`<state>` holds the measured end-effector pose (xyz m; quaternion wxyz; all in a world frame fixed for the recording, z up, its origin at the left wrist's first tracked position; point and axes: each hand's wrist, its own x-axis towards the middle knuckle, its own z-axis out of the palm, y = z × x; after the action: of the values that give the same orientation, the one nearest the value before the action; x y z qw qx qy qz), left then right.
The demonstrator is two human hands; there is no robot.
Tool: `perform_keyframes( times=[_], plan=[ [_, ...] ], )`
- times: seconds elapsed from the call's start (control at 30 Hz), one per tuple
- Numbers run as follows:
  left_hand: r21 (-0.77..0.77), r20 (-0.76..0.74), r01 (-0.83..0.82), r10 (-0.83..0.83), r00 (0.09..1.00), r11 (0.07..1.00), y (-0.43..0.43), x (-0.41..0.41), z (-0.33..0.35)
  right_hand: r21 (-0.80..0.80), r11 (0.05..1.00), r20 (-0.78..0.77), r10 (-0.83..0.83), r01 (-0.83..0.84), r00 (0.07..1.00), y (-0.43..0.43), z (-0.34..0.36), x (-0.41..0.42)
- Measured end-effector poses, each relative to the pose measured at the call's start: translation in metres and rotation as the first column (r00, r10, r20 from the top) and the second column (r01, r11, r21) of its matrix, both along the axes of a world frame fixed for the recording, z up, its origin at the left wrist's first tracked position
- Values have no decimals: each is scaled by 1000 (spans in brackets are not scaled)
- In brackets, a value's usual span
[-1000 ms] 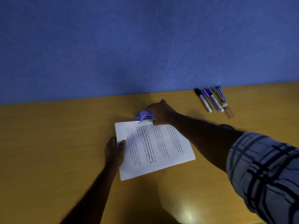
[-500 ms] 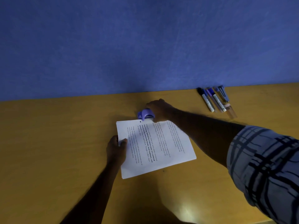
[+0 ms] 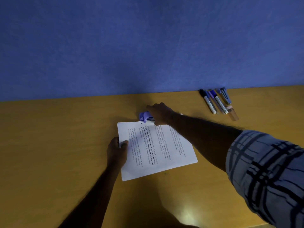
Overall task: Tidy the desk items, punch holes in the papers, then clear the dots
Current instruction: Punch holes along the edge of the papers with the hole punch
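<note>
Since a second ago the right hand [image 3: 160, 115] stays pressed on the purple hole punch [image 3: 145, 117], left hand [image 3: 117, 149] still pinching the papers [image 3: 156, 148]; one hole shows, punching continues.

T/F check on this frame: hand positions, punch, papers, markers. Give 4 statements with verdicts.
1. The right hand rests on the purple hole punch at the far edge of the papers. True.
2. The left hand lies flat on the bare desk. False: it grips the papers' left edge.
3. The markers lie in a row at the far right by the blue wall. True.
4. The papers show no hole. False: a dark hole shows near the punch.
</note>
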<state>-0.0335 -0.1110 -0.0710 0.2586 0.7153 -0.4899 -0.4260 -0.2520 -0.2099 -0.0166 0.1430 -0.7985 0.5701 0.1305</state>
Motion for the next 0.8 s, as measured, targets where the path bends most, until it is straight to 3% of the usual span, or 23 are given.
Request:
perform_keyframes(
  times=[0.2,0.4,0.8],
  plan=[
    [1,-8,1,-1,1000,1000,-1,0,3,-73,997,33,10,-7,999,4,2,-5],
    [1,-19,-1,1,1000,1000,1,0,3,50,993,121,-114,109,986,3,1,-1],
    [18,-22,-4,5,1000,1000,2,-1,6,95,991,96,-100,91,990,-3,-1,4]
  ],
)
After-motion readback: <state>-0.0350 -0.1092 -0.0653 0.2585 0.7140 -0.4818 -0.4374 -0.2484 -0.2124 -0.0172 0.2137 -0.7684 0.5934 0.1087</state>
